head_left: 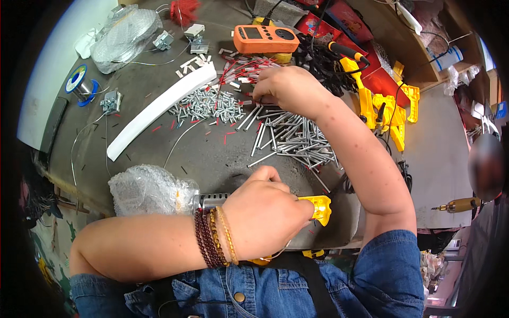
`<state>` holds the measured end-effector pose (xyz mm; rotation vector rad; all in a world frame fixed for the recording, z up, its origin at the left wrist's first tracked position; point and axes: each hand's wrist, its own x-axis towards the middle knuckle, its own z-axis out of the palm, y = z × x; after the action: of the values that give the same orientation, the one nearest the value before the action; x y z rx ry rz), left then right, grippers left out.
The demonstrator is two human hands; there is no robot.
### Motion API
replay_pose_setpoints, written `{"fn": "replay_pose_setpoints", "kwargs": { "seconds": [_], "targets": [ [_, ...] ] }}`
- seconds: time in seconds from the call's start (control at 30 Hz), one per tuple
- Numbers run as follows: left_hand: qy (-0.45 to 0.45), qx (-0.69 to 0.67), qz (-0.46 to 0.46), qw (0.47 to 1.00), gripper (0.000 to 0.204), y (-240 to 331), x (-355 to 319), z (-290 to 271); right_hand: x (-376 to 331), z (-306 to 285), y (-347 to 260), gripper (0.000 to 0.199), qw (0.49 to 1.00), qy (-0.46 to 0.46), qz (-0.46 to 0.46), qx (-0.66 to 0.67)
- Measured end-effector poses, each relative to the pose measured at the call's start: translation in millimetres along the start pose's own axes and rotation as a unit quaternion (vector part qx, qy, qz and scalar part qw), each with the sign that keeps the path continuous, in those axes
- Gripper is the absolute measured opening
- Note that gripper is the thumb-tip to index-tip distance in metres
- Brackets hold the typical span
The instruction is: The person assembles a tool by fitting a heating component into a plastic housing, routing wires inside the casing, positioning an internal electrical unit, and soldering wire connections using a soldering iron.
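Spreading across the view, the dark table point(222, 151) lies between the person and the heaps of parts. The right hand point(291, 93) is at the far side, over the meeting place of the heaps; the left hand point(270, 209) is at the near edge, curled around a yellow plastic piece point(321, 208). That piece lies toward the body from the right hand, its long axis seemingly left to right, with the heap of long bolts point(297, 138) between. The bubble-wrapped bundle point(148, 191) is left of the left hand, and a slotted metal tube point(213, 200) shows between them; whether tube and yellow piece are one thing is hidden under the left hand. The short screws point(209, 106) lie just left of the right hand, nearer to it than to the left. The right fingers are bent, their tips out of sight among small clear and red tubes point(249, 67), so I cannot tell whether they pinch anything.
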<state>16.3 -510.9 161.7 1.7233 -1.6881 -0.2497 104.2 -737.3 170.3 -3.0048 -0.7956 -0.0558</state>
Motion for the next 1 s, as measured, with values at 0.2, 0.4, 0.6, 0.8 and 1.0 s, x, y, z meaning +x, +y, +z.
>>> {"fn": "replay_pose_setpoints", "kwargs": {
  "seconds": [0.2, 0.4, 0.6, 0.8, 1.0],
  "targets": [
    [-0.011, -0.016, -0.006, 1.0, 0.009, -2.4, -2.8, -0.6, -11.8, -0.7, -8.1, 0.014, 0.998, 0.012, 0.059, 0.026],
    [0.006, -0.04, -0.013, 0.999, 0.009, -0.8, 0.1, 1.1, -54.1, 5.7, -23.7, 0.015, 0.933, 0.143, 0.213, 0.251],
    [-0.002, -0.062, -0.026, 0.998, 0.007, -3.0, 2.3, 0.2, -81.8, -13.7, -39.5, 0.015, 0.947, 0.162, 0.197, 0.197],
    [0.013, -0.062, -0.046, 0.997, 0.009, -6.0, -1.1, -0.9, -157.7, -40.5, -103.5, 0.011, 0.882, 0.168, 0.24, 0.369],
    [-0.001, -0.065, -0.036, 0.997, 0.009, -2.3, 0.6, -3.9, -189.6, -33.9, -148.2, 0.014, 0.84, 0.219, 0.262, 0.421]
  ]
}}
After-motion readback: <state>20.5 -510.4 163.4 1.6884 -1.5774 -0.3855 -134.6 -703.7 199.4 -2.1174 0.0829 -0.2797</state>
